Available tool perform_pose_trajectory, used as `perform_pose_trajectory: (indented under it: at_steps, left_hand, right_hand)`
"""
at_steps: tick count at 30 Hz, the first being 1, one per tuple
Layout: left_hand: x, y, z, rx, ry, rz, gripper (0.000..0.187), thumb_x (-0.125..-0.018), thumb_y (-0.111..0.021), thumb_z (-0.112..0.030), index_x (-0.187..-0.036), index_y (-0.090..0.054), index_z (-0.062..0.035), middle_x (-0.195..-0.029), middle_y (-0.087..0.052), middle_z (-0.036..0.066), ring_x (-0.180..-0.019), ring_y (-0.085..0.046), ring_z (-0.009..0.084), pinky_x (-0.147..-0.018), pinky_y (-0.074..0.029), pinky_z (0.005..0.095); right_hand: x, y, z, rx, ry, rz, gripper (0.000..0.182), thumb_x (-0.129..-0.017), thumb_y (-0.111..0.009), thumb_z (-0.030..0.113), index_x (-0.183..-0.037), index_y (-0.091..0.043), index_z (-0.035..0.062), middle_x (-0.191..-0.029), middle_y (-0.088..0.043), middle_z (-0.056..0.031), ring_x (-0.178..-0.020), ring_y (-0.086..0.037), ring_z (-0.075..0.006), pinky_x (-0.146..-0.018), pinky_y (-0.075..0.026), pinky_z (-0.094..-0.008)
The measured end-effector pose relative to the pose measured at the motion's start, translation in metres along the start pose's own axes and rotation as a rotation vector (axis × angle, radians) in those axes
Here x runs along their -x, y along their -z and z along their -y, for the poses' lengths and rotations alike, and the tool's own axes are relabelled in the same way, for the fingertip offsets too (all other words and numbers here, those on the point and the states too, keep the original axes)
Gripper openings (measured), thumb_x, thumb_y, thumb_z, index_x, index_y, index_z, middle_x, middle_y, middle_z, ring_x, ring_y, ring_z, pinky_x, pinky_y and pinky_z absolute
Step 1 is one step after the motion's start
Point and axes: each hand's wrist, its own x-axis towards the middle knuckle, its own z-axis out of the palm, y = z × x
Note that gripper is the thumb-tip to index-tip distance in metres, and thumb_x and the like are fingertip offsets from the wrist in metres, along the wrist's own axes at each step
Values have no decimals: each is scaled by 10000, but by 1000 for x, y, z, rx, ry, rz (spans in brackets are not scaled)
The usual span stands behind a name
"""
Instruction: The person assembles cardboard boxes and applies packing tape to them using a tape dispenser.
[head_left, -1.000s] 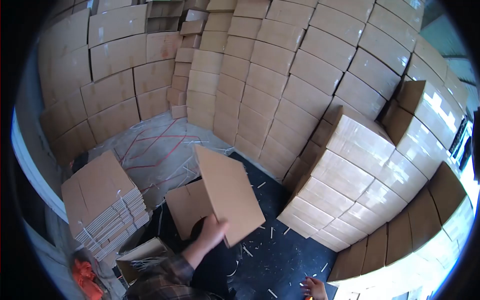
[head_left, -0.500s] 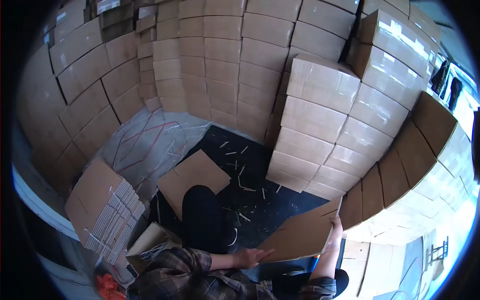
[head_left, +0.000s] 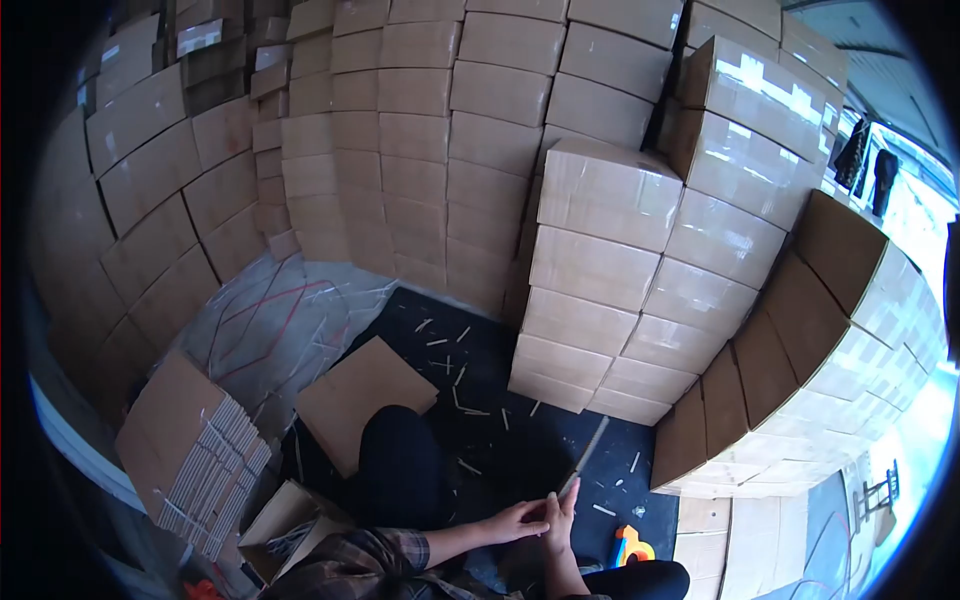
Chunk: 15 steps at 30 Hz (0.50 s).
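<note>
A cardboard sheet [head_left: 590, 447] stands nearly edge-on to me, so it shows only as a thin slanting strip. Its near end is in my right hand [head_left: 560, 515], with the fingers closed round it and pointing up along it. My left hand [head_left: 518, 523] meets the right one at this near end, its fingers curled in and pressed together at the sheet. The exact hold of the left fingers is partly hidden. Another flat cardboard piece [head_left: 365, 395] lies on the dark floor beyond my bent knee [head_left: 400, 455].
A tied bundle of flat cardboard [head_left: 165, 430] leans at left, beside an open box [head_left: 275, 520] holding pale strips. An orange and white tool [head_left: 632, 545] lies by my right leg. Scraps [head_left: 460, 390] litter the dark mat. Stacked cartons [head_left: 600, 190] wall the back and right.
The cardboard sheet has turned from showing its broad face to nearly edge-on. My right hand has moved left and down to meet my left hand. The view has shifted, uncovering the orange tool.
</note>
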Motion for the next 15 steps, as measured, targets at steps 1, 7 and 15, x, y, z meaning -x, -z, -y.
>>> perform_pose_trajectory:
  at_steps: [1, 7, 15]
  left_hand:
    - [1, 3, 4, -106, 9, 24, 649, -902, -664, -334, -1405, -399, -20, -1174, -566, 136, -1047, -580, 205, -915, -471, 327]
    - [-2, -3, -14, -94, -43, -27, 586, -914, -643, -251, -1398, -411, -17, -1083, -590, 125, -911, -604, 180, -819, -509, 319]
    - [16, 11, 2, 228, 241, -218, 538, -930, -585, -151, -1427, -402, -59, -1236, -569, 95, -1079, -575, 175, -939, -462, 302]
  right_hand:
    - [2, 2, 7, -4, 6, -5, 711, -951, -511, 149, -1532, -104, 101, -1194, -528, -129, -930, -534, -146, -792, -469, -278]
    - [4, -1, 17, -195, -98, 72, 641, -1007, -471, 294, -1530, -151, 108, -911, -530, 5, -731, -488, -66, -620, -454, -226]
    - [9, -2, 35, 219, -20, 43, 643, -947, -525, 186, -1496, -220, 49, -1385, -479, -216, -1266, -479, -333, -1045, -378, -394]
